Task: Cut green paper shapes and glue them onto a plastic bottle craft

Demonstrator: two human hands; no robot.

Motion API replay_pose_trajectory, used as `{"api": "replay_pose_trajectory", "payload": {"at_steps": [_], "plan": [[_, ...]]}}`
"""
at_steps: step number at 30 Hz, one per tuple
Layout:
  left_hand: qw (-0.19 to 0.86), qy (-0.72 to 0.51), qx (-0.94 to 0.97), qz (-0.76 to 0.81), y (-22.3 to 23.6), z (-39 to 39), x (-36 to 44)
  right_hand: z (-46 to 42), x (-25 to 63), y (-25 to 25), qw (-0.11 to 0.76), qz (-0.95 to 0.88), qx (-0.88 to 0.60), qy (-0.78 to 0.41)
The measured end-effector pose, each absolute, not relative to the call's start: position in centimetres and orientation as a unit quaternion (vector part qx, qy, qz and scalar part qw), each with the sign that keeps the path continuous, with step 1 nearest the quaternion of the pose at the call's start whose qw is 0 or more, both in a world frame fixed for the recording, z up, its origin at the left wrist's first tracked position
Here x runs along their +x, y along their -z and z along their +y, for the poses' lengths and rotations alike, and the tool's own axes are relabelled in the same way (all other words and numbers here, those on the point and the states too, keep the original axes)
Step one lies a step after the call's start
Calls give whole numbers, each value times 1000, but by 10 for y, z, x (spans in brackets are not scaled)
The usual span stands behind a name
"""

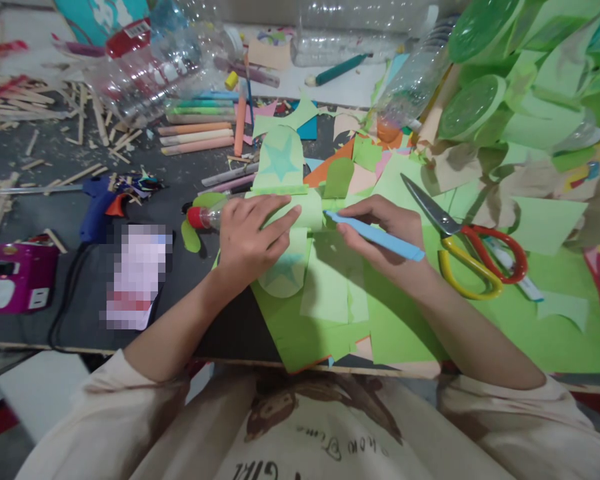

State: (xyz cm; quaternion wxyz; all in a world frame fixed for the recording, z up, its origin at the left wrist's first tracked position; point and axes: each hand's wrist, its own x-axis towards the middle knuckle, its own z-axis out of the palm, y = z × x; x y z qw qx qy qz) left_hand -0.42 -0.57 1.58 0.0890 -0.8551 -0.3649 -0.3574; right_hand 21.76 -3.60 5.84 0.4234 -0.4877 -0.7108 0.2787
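Note:
A small plastic bottle wrapped in pale green paper [313,212] lies on its side, its red cap [196,218] pointing left with green propeller-like blades around it. Two rounded paper wings with blue stars, an upper wing [281,150] and a lower wing [285,283], stick out from it. My left hand [253,233] grips the bottle from above, fingers curled over the wrapping. In my right hand [387,227] is a light blue marker [385,239], pinched between thumb and fingers. Its tip is at the wrapped bottle's right end; whether it touches is unclear.
Open scissors [447,227] lie on green paper [405,313] to the right. On the left are a blue glue gun [97,207], a phone [137,277] and a purple box [20,277]. Pastel sticks [197,140], wood splinters and clear bottles [150,73] fill the back.

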Motion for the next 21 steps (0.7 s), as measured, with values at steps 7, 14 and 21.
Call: {"api": "replay_pose_trajectory", "payload": {"at_steps": [7, 14, 21], "plan": [[101, 337, -865, -358, -14, -4, -8, -36, 219, -66, 376, -741, -509, -226], [97, 372, -856, -346, -13, -2, -7, -38, 222, -72, 341, -763, -514, -192], [46, 357, -860, -361, -13, -4, -9, -39, 223, -76, 313, -764, -536, -176]]}}
